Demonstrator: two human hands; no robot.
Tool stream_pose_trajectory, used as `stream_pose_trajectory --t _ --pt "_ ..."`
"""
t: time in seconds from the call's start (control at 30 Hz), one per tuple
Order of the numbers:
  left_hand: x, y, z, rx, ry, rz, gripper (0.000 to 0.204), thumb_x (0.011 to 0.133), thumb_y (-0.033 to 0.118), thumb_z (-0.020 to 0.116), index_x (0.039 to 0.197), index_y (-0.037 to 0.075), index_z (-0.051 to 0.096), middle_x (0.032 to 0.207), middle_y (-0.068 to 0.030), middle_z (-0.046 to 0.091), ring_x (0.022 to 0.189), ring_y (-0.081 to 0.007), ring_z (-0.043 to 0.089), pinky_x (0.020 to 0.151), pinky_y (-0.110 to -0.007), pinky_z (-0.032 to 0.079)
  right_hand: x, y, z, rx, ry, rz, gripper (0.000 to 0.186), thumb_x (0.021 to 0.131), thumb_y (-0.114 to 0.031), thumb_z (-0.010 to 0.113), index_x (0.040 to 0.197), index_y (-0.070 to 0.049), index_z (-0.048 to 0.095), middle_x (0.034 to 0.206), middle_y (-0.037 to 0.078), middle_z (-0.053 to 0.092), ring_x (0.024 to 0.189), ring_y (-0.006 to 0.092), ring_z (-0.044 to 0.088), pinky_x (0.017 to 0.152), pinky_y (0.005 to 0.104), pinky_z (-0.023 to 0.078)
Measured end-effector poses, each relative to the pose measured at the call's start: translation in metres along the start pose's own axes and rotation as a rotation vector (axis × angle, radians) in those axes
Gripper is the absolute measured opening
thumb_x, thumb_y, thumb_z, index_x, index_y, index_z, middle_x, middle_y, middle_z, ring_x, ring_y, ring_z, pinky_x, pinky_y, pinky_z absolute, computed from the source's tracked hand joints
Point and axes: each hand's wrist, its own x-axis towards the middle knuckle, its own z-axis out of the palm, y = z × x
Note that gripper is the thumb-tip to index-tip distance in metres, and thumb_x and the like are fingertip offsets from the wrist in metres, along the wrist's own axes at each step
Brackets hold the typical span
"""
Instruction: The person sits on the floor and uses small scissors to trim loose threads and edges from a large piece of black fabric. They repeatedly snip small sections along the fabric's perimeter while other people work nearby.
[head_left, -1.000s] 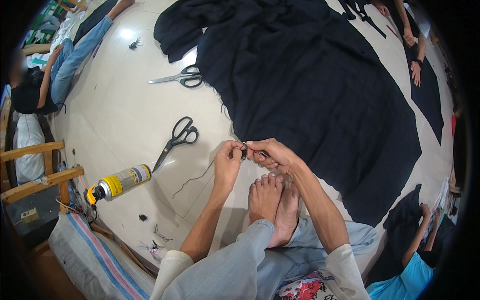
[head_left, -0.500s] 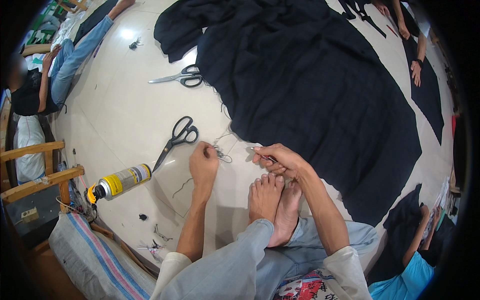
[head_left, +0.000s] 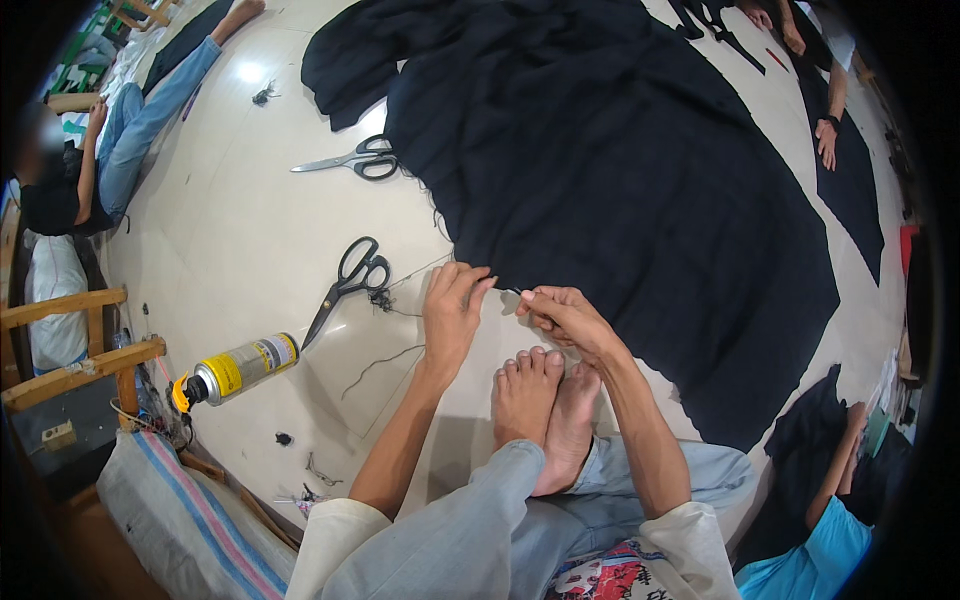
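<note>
Left hand (head_left: pixel 452 310) fingers extended, right hand (head_left: pixel 560 315) pinching black fabric (head_left: pixel 620 180) edge

A spray can (head_left: pixel 238 367) lies on its side on the pale floor at the lower left of the frame, tilted with its nozzle end toward the left edge. It is a slim metal cylinder with a yellow label wrapped around its middle, bare silver at the far end, a black neck and an orange cap. No signs or screens show.

matt black cloth (head_left: pixel 640 170), glossy floor (head_left: pixel 230 250)
</note>
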Motion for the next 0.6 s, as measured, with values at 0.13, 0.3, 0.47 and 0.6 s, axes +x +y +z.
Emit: stream_pose_trajectory --t 0.13,0.3,0.47,0.6 --pt "0.001 -0.005 0.003 -0.113 -0.012 -0.276 0.013 0.087 0.008 0.082 0.093 -0.001 0.075 0.080 -0.0076 0.063 0.070 -0.0177 0.051 0.066 -0.033 0.044 0.001 0.003 -0.005 -0.050 0.163 -0.072 0.032 0.105 -0.036 0.066 0.096 -0.006 0.074 0.065 -0.008 0.046 0.051 0.0006 0.032 0.045 0.0215 0.021" --pt "0.009 0.001 -0.005 -0.202 -0.107 -0.410 0.011 0.086 0.008 0.082 0.089 0.000 0.074 0.081 -0.0081 0.066 0.070 -0.0193 0.052 0.064 -0.033 0.043 -0.003 0.019 -0.059 -0.061 0.572 -0.332 0.034 0.101 -0.038 0.071 0.095 -0.005 0.074 0.068 -0.007 0.051 0.058 0.0028 0.039 0.052 0.0228 0.027" --pt "0.007 0.011 0.002 -0.043 -0.062 0.186 0.016 0.089 0.005 0.077 0.104 0.003 0.073 0.109 -0.0088 0.070 0.096 -0.0268 0.061 0.083 -0.039 0.048 -0.036 0.019 -0.090 -0.033 0.513 -0.250 0.033 0.102 -0.039 0.070 0.095 -0.007 0.070 0.064 -0.010 0.045 0.051 -0.0004 0.031 0.046 0.0216 0.020" --pt "0.025 0.039 0.016 0.023 -0.181 0.330 0.032 0.094 0.007 0.071 0.126 0.005 0.069 0.133 -0.0081 0.066 0.114 -0.0268 0.059 0.098 -0.044 0.044 -0.047 0.029 -0.099 -0.047 0.450 -0.266 0.032 0.105 -0.037 0.067 0.098 -0.005 0.068 0.065 -0.008 0.045 0.048 -0.0006 0.029 0.043 0.0205 0.021"
